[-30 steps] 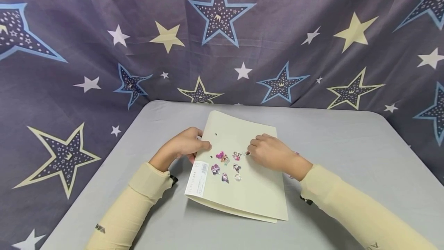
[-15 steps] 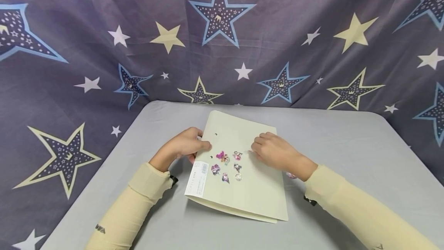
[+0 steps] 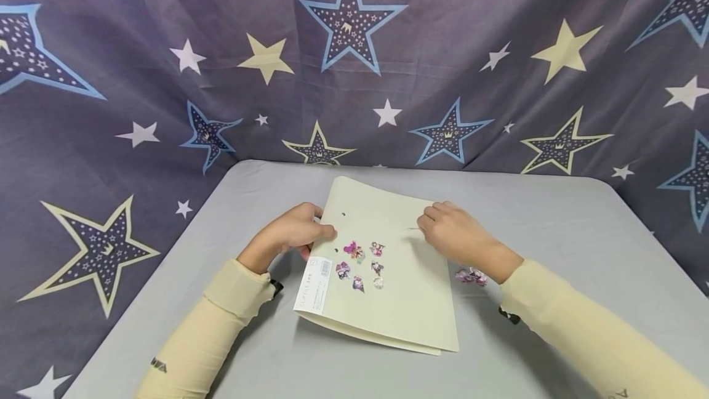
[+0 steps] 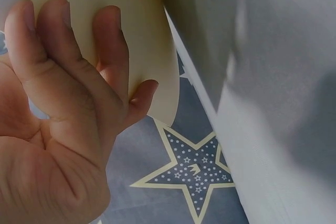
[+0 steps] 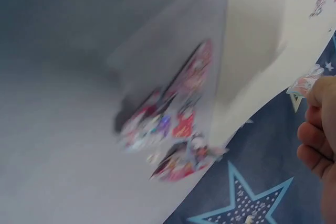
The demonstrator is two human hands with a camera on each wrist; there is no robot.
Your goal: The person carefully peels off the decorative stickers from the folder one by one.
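A cream file folder (image 3: 399,316) lies aslant on the table, its lower edge slightly apart. My left hand (image 3: 292,229) grips its left edge, thumb on the cover; the left wrist view has the fingers (image 4: 110,40) against the cream sheet. Several small shiny purple and pink stickers (image 3: 358,284) dot the cover's left half. Above the folder's right side, my right hand (image 3: 456,236) pinches a small clear-edged sticker (image 5: 304,83) between thumb and forefinger, seen almost edge-on from the head. To the right of the folder lies a pile of loose stickers (image 3: 471,276), blurred in the right wrist view.
A grey cloth covers the table (image 3: 554,233). Behind and at the sides hangs a dark curtain (image 3: 410,48) printed with stars. A white label (image 3: 314,286) with a barcode sits at the folder's lower left.
My right hand has lifted off the cover and moved right and up with the sticker. More of the loose pile shows beside the folder. My left hand keeps its place.
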